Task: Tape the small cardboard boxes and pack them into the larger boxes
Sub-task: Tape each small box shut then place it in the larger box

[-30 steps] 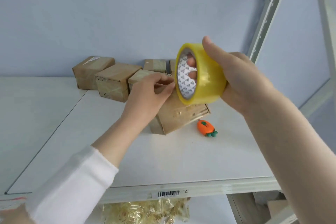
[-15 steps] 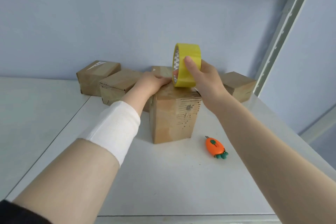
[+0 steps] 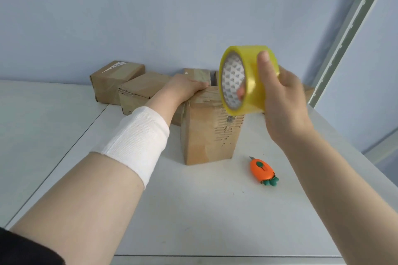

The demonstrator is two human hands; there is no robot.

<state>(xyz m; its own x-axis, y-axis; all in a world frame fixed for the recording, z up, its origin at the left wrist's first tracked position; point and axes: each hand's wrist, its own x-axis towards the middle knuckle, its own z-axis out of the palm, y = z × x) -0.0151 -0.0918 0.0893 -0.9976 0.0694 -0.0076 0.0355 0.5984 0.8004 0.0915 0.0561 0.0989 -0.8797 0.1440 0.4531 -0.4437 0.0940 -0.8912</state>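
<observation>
A small cardboard box (image 3: 206,135) stands upright in the middle of the white shelf. My left hand (image 3: 185,88) rests on the far left of its top, fingers laid flat over the flaps. My right hand (image 3: 280,97) grips a yellow tape roll (image 3: 245,79), thumb on the outer band and fingers through the core. The roll hangs above the box's right top edge, tilted toward me. Other small cardboard boxes (image 3: 137,90) sit behind at the left, one (image 3: 114,79) against the wall.
An orange carrot-shaped cutter (image 3: 262,170) lies on the white shelf (image 3: 193,211) right of the box. A metal upright (image 3: 344,32) rises at the right. Another box corner (image 3: 309,92) shows behind my right hand.
My right hand has pulled the tape roll back from the box top toward me and to the right. My left hand stays on the box top.
</observation>
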